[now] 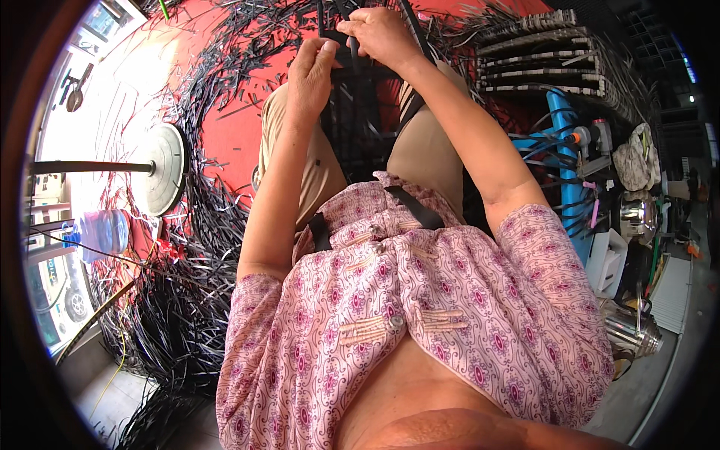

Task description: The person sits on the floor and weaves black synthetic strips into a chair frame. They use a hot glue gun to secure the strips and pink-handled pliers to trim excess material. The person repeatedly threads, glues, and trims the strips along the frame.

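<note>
Both my hands are at the top of the view, above my knees, working at black flat strips. My left hand [309,69] is closed, its thumb pressed against the fingers at a strip's edge. My right hand [381,36] is a little farther and to the right, fingers pinched on a black strip [354,54] that runs down between the hands. A dark woven piece [361,105] with upright black bands is between my knees. Its far part is cut off by the frame's top edge, and its exact shape is hard to make out.
Loose black strips [180,315] heap at left over the red floor [234,142]. A round pale stand base [163,169] and clear water bottle [105,234] are left. Stacked woven pieces [536,64], a blue plastic seat [561,120] and a metal flask [631,328] are right.
</note>
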`<state>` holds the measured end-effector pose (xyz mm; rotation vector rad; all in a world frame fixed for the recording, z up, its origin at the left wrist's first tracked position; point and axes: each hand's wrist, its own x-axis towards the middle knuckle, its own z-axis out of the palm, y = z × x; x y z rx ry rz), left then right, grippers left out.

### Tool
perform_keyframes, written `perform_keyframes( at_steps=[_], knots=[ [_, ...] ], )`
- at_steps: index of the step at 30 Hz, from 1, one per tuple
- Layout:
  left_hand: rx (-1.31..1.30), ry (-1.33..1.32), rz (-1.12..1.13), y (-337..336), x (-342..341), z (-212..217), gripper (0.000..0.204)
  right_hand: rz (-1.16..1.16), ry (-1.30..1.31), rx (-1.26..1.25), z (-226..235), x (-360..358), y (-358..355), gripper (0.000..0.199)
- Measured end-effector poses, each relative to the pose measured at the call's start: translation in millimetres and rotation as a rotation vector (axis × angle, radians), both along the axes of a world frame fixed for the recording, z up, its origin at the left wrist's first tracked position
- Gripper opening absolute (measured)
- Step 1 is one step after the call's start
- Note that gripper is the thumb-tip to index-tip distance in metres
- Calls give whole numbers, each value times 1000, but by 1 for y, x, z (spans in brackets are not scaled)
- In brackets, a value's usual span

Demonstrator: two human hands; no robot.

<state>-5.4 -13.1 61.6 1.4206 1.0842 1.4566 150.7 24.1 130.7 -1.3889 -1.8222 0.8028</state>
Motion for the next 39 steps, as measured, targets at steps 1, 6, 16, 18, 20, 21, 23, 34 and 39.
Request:
perform_keyframes(
  at_steps=[1,6,16,18,20,21,23,34,39],
  knots=[
    [4,-18,4,0,2,-1,25,28,-210,246,-20,3,16,27],
    [-72,-28,-1,-11,1,5,21,-11,-578,387,-31,-16,21,21],
    [135,-22,-42,-2,-7,-15,24,49,-557,-47,-38,-29,30,17],
    [92,26,-93,-5,-10,-18,28,40,-685,-1,-62,-28,51,24],
    [111,136,-137,-6,-17,-16,34,30,-739,-93,-65,-32,54,30],
    [216,262,-61,-9,-17,-12,37,44,-758,-144,-67,-32,57,30],
    [419,514,96,-20,-16,0,44,165,-798,-188,-66,-32,63,28],
    [416,680,-194,-35,-9,33,31,54,-659,-247,-46,-15,36,40],
    [219,780,-185,-25,-33,18,48,-87,177,563,-13,-15,-14,40]
  ],
)
